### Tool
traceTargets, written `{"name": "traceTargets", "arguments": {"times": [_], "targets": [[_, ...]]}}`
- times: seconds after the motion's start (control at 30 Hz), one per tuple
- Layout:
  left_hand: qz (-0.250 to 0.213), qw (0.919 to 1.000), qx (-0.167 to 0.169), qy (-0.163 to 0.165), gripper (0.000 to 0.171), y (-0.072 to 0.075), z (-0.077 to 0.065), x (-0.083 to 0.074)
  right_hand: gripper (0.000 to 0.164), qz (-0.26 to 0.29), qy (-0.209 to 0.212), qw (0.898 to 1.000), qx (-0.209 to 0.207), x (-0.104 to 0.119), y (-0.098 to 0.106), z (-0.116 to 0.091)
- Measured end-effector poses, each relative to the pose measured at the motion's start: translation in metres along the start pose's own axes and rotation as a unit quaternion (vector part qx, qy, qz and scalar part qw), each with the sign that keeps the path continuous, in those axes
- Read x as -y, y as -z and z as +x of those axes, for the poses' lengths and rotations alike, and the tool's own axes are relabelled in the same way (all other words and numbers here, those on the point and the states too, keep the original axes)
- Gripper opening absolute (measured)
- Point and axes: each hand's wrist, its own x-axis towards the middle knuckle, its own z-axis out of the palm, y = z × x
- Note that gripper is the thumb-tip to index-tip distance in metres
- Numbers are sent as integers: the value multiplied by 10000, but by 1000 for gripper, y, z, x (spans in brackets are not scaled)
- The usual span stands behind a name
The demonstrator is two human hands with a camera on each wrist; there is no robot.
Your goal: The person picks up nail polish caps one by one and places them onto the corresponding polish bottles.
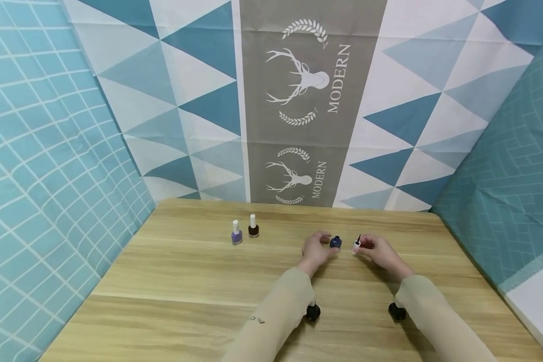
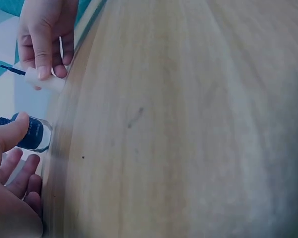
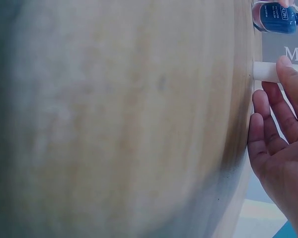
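A dark blue nail polish bottle (image 1: 336, 243) stands uncapped on the wooden table, its neck upward. My left hand (image 1: 315, 250) holds it from the left; in the left wrist view the thumb lies across the bottle (image 2: 35, 135), the other fingers bend loosely below, and the index finger's contact is hidden. To its right, my right hand (image 1: 380, 252) pinches the white brush cap (image 1: 356, 246) between thumb and fingers. The cap is upside down, its base at the tabletop, with the dark brush (image 2: 12, 70) pointing up. Bottle and cap are a small gap apart.
Left of my hands, a purple nail polish bottle (image 1: 237, 236) and a black nail polish bottle (image 1: 253, 230) stand with white caps on. The wooden table (image 1: 172, 281) ends at a patterned cloth backdrop (image 1: 208, 100). A white surface (image 1: 536, 301) lies along the right side.
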Motion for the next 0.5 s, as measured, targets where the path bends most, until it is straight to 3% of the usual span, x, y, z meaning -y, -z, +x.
{"name": "traceTargets", "arguments": {"times": [0.2, 0.5], "targets": [[186, 9995, -65, -250, 31, -1, 4, 1, 17, -23, -17, 10000, -30, 0, 0, -1], [230, 9993, 11, -311, 25, -3, 10, 5, 16, -14, 2, 10000, -28, -2, 0, -1]]}}
